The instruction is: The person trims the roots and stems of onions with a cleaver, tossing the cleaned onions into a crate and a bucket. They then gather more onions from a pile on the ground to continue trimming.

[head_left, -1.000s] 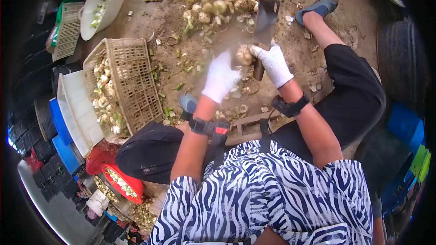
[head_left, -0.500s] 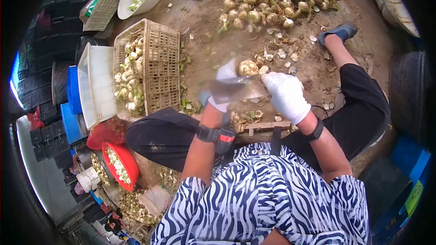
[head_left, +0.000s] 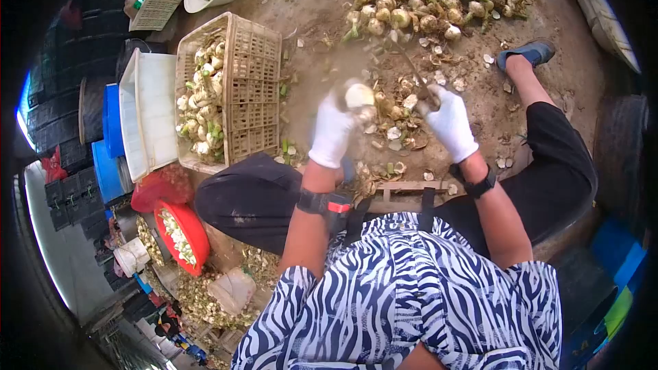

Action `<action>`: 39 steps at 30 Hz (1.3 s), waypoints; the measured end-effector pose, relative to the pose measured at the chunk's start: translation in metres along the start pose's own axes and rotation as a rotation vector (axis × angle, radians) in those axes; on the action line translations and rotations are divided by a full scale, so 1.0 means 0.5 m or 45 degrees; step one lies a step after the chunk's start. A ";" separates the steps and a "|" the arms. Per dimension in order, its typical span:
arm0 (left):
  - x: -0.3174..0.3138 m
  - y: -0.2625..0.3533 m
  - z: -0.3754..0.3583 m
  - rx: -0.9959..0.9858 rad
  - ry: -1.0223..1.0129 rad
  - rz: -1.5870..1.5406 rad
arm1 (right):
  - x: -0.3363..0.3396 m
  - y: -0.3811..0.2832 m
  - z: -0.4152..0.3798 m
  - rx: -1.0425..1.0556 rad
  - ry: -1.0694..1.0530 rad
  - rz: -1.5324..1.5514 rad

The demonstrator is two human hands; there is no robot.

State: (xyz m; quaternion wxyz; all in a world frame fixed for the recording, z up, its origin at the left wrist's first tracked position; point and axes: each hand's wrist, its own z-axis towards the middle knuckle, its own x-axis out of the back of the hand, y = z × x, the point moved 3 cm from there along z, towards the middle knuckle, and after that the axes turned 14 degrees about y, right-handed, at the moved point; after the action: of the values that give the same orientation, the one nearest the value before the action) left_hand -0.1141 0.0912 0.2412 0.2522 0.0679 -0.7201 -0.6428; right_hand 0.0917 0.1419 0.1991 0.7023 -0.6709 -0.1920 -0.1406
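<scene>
My left hand (head_left: 333, 130), in a white glove, is closed around a round, pale bulb (head_left: 358, 96), its freshly cut white face turned up. Motion blurs the fingertips on it. My white-gloved right hand (head_left: 449, 123) grips a broad-bladed knife (head_left: 412, 68) by its handle, to the right of the bulb and apart from it. The blade is seen nearly edge-on, pointing up and away. Beneath both hands, loose bulbs and cut-off pale discs (head_left: 393, 133) lie on the dirt floor.
A heap of untrimmed bulbs (head_left: 428, 0) lies ahead. To the left stand a plastic crate (head_left: 252, 89) of bulbs, a white bin (head_left: 154, 113) and a red basin (head_left: 199, 233) of pale pieces. A low wooden piece (head_left: 404, 186) sits between my legs.
The knife has swung from lying flat across the bulb to nearly edge-on, away from it. My left hand has turned the bulb, whose white cut face now shows. The view has shifted slightly.
</scene>
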 end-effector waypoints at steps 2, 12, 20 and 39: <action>-0.003 -0.053 0.007 0.260 0.020 -0.390 | -0.004 -0.004 -0.017 -0.075 -0.042 0.081; 0.143 0.009 0.073 0.513 0.061 -2.046 | -0.074 0.188 -0.042 -0.239 -0.171 -0.204; -0.066 -0.414 0.093 -0.202 -0.183 0.652 | 0.039 0.071 0.042 -0.668 0.185 0.504; -0.181 -0.102 0.013 0.042 -0.213 0.295 | -0.048 0.125 0.003 -0.720 0.104 0.921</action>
State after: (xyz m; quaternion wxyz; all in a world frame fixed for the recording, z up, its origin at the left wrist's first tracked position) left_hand -0.0504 0.1270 0.1671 0.2626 -0.0656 -0.7521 -0.6009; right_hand 0.0990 0.1456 0.1325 0.5026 -0.8541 0.1281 0.0402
